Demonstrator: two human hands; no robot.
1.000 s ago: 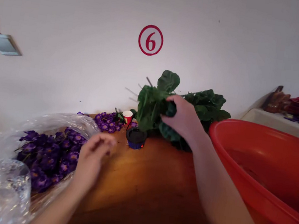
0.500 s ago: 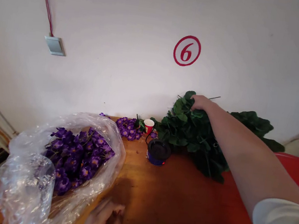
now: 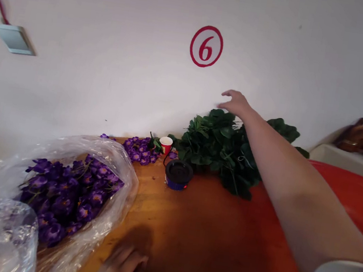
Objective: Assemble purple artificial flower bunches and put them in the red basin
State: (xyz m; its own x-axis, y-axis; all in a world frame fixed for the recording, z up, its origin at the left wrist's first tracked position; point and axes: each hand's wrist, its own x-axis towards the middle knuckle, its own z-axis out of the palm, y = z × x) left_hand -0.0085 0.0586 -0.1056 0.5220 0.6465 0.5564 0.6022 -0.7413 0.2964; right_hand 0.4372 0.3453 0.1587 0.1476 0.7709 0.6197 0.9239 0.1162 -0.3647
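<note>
My right hand (image 3: pixel 236 103) is stretched out over the pile of artificial green leaves (image 3: pixel 212 136), near the wall. Its thumb and fingers are apart, with nothing between them. My left hand (image 3: pixel 121 268) rests low over the front of the table, its fingers curled in; I see nothing in it, though the palm side is hidden. To its left lies a clear plastic bag (image 3: pixel 126 182), open at the top, holding purple artificial flowers (image 3: pixel 63 195).
A small blue pot with a black top (image 3: pixel 179 174) and a red light stands mid-table. Behind it are a red paper cup (image 3: pixel 165 145) and loose purple flower heads (image 3: pixel 140 150). A red surface (image 3: pixel 346 192) lies at right. The white wall (image 3: pixel 145 58) bounds the table's back.
My right hand has let go of the leaves and risen a little above them, its fingers now spread. The view has turned right. My left hand stays low, still curled.
</note>
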